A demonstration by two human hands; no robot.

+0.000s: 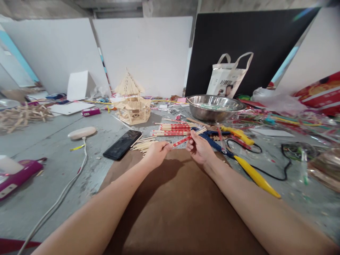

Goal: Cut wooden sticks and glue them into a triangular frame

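Observation:
Between my two hands stretches a red-wrapped pair of disposable chopsticks (181, 142), tilted up to the right. My left hand (158, 151) pinches the lower left end of the wrapper. My right hand (198, 144) is closed around the other end, where pale wooden tips stick out past the fingers. Just beyond them lies a stack of wrapped chopsticks (172, 129) with red paper bands. Loose bare sticks (143, 144) are piled beside my left hand. Brown paper (183, 209) spreads beneath both forearms.
A black phone (122, 144) lies left of the sticks. Behind stands a wooden stick pavilion (133, 106). A metal bowl (216, 108) sits back right, near a yellow-handled cutter-like tool (256, 176) and a yellow corded tool (240, 136). A white cable (77, 175) crosses the left side.

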